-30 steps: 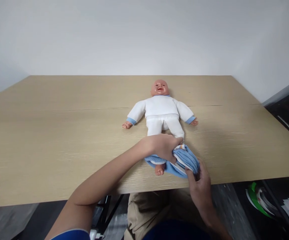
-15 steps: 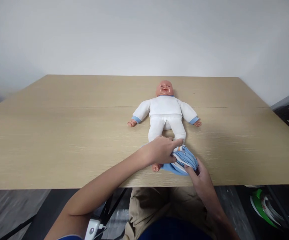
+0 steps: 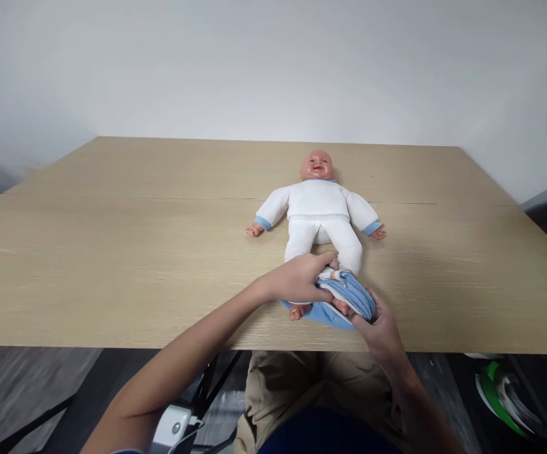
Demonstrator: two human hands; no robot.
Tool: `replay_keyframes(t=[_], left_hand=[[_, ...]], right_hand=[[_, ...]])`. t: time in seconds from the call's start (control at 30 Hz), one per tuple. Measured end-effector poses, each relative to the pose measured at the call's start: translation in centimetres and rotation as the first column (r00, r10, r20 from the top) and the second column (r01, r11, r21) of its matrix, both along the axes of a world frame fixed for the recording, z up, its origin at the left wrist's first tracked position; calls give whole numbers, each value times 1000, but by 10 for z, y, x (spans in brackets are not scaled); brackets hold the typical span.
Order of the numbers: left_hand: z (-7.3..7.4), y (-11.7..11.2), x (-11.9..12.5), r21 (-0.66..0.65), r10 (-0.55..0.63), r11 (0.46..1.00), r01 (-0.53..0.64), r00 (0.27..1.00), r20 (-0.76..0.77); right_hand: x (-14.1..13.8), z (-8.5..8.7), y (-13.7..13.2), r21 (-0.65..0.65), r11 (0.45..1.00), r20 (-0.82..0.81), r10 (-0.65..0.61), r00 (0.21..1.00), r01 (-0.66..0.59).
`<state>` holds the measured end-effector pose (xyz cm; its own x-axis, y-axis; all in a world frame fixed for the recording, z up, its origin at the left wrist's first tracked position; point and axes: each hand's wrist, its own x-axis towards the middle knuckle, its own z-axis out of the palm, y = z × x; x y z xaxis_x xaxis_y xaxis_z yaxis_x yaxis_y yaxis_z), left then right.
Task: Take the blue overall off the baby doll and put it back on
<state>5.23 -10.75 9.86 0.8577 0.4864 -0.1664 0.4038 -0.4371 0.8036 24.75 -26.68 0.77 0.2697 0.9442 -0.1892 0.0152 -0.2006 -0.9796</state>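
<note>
A baby doll (image 3: 321, 198) in a white suit with blue cuffs lies on its back, head toward the far edge. Around its lower leg on the right is a bunched blue garment with white edging (image 3: 349, 293), and a bare doll foot shows at its opening. My left hand (image 3: 304, 277) lies across the doll's shins, thumb and fingers closed on the garment's left edge. On the other side, my right hand (image 3: 380, 325) pinches the garment's lower right edge. More blue cloth lies flat beneath the feet. The doll's other foot (image 3: 299, 311) rests bare below my left wrist.
The wooden table (image 3: 136, 252) extends to a pale wall (image 3: 273, 69). Its front edge runs just before my lap. Below at right, a green and white round object (image 3: 498, 391) sits on a dark shelf. A white device with a cable (image 3: 174, 427) is under my left arm.
The doll's foot on the right now shows through the garment's opening. My left hand has shifted slightly left along the cloth. The whole view has moved a little.
</note>
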Motion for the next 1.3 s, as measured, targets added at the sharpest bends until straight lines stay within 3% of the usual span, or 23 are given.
replay_keyframes(t=[0.13,0.3,0.4,0.47,0.6,0.77,0.87,0.97,1.07,1.13,1.23,1.3], left_hand=[[-7,-1,-4,-109,32,994,-17,990,134],[-14,-1,-8,-88,99,993,-77,958,270],[-19,4,-10,-76,120,992,-102,945,303],[-23,7,-12,-59,104,994,-90,941,321],[-26,15,-18,111,-14,993,-26,939,344],[-27,25,-44,407,-136,914,5,946,294],[-32,36,-65,442,-93,895,-56,947,307],[-37,48,-75,376,-105,925,-50,918,382],[-45,59,-73,212,-73,976,-42,860,505],[-53,63,-69,31,53,996,-87,815,577],[-67,64,-66,-212,281,958,-193,772,570],[-73,62,-66,-285,373,924,-254,758,535]], right_hand=[[7,8,14,79,996,-11,34,999,-33],[22,13,37,242,970,-25,40,999,-33],[34,17,50,283,952,63,108,992,-121],[45,23,59,270,929,152,218,964,-252],[69,42,79,190,804,304,498,812,-564],[91,62,101,155,616,521,614,594,-772],[99,72,111,106,551,565,651,506,-828],[102,76,127,84,505,569,684,457,-859],[100,68,147,145,516,524,684,508,-844],[95,56,158,212,554,447,678,584,-805],[86,35,164,295,654,316,621,717,-697],[79,23,162,301,733,225,567,792,-610]])
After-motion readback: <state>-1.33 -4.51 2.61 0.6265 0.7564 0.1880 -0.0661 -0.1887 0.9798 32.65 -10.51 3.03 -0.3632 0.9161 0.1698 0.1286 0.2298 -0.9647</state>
